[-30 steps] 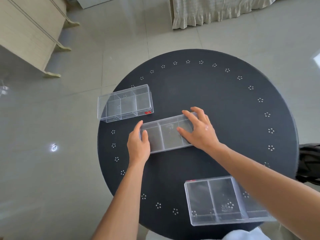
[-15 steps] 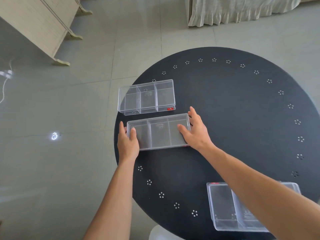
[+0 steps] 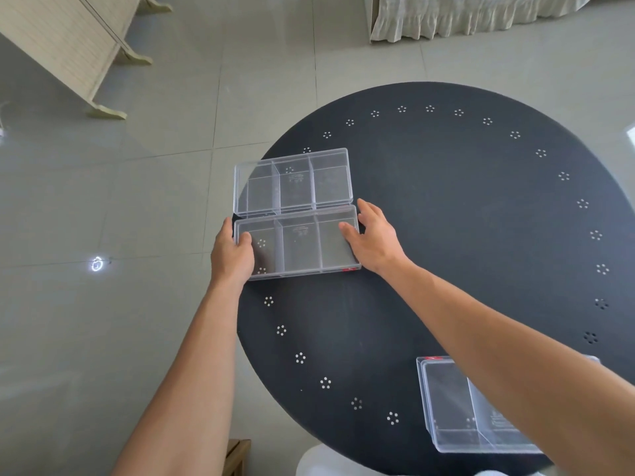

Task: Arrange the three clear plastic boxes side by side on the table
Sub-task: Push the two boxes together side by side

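Two clear three-compartment boxes lie long side to long side at the left edge of the round black table (image 3: 464,235). The far box (image 3: 293,182) overhangs the table edge a little. The near box (image 3: 299,247) touches it. My left hand (image 3: 232,252) grips the near box's left end, thumb over the rim. My right hand (image 3: 372,240) holds its right end, fingers on the corner. A third clear box (image 3: 457,407) sits at the near right edge, partly hidden under my right forearm.
Grey tiled floor surrounds the table. A pale wooden cabinet (image 3: 68,42) stands at the far left and a skirted bed edge (image 3: 464,15) at the far right. A wooden stool corner (image 3: 237,456) shows near the bottom.
Both hands have slid the near box away and left until it meets the far box. The head camera has shifted, so the table now sits further right in view.
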Tool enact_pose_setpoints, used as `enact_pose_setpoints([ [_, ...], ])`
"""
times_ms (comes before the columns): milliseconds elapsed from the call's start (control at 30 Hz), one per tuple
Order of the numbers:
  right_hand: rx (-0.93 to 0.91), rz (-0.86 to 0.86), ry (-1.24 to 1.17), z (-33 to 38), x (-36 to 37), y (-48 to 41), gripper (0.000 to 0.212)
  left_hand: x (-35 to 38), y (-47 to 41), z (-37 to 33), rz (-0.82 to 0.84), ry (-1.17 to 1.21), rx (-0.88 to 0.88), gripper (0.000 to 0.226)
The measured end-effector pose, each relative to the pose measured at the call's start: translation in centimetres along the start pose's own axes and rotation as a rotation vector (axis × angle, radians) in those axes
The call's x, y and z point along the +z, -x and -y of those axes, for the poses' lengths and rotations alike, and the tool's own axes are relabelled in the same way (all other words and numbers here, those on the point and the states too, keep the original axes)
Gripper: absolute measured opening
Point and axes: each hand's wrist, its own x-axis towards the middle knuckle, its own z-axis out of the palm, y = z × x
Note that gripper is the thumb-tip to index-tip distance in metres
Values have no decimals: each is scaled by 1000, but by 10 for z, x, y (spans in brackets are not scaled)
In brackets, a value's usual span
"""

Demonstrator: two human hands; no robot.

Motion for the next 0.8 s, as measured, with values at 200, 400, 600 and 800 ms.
enact_pose_setpoints([
  [200,-45,23,30,7,-1,-2,34,-1,-6,-3,28,-22,7,52],
  [400,-25,30,41,12,-2,-5,36,-4,-10,-7,49,-9,5,50],
  [600,-20,29,39,13,-2,-5,38,-6,-13,-8,59,6,-14,44],
  [800,-15,57,61,17,-5,-2,41,-6,-8,-10,41,37,-32,50],
])
